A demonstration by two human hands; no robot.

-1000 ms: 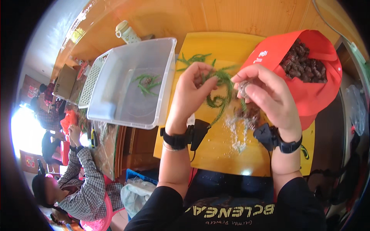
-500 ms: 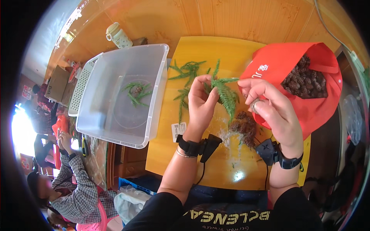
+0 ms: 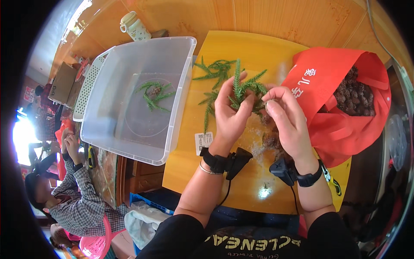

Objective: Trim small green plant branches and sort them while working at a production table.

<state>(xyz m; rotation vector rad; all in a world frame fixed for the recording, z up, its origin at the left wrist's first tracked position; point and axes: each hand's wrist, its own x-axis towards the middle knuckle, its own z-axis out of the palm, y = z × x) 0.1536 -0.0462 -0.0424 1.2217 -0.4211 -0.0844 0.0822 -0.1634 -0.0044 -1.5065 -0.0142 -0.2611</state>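
Note:
My left hand [image 3: 230, 123] is closed round a green artificial pine sprig [image 3: 237, 88], its needled branches fanning up and to the right. Thumb and fingers of my right hand [image 3: 290, 125] pinch at the sprig's right side; the exact spot is partly hidden by the fingertips. Beneath my hands, brown pine cones [image 3: 271, 140] lie on the yellow table [image 3: 235, 187] among whitish crumbs. Two more sprigs rest to the left, one farther back [image 3: 215, 69] and one nearer [image 3: 208, 105], partly behind my left hand.
At left stands a clear plastic bin [image 3: 174, 125] holding a green sprig ring [image 3: 148, 100] with a cone. A red bag [image 3: 308, 84] of pine cones [image 3: 353, 97] is at right. Pliers [image 3: 335, 185] and a white label [image 3: 202, 142] lie about. A co-worker [image 3: 82, 203] sits at far left.
My right hand has moved left and closer to my left hand. The sprig has turned, its branches now pointing more upward and right. The view has shifted slightly, uncovering the pliers.

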